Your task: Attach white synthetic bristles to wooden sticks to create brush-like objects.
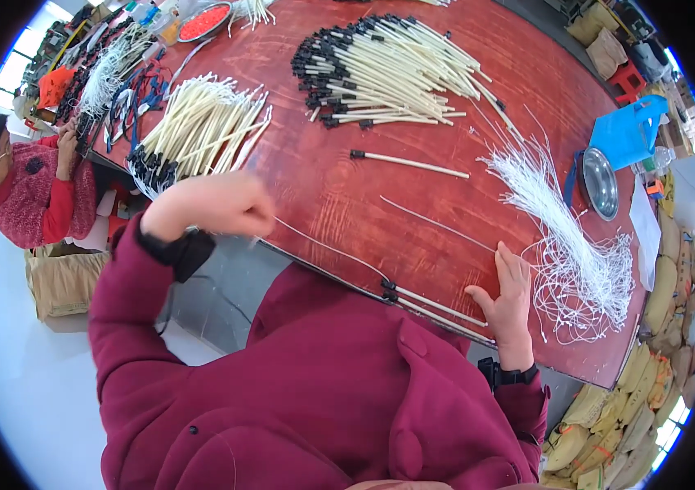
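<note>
My left hand is raised over the near edge of the red-brown table, fingers closed on the end of a thin white wire. That wire runs right to cream sleeved pieces with black end caps lying along the table edge. Flat on the table, my right hand rests with fingers apart, beside the tangled bundle of thin white wires. A single cream tube with a black cap lies in the middle, and a bare wire lies in front of it.
A big pile of capped cream tubes lies at the far middle, another pile at the left. A metal dish and blue bag are at the right. Another person in red works at the left. Stuffed sacks are stacked lower right.
</note>
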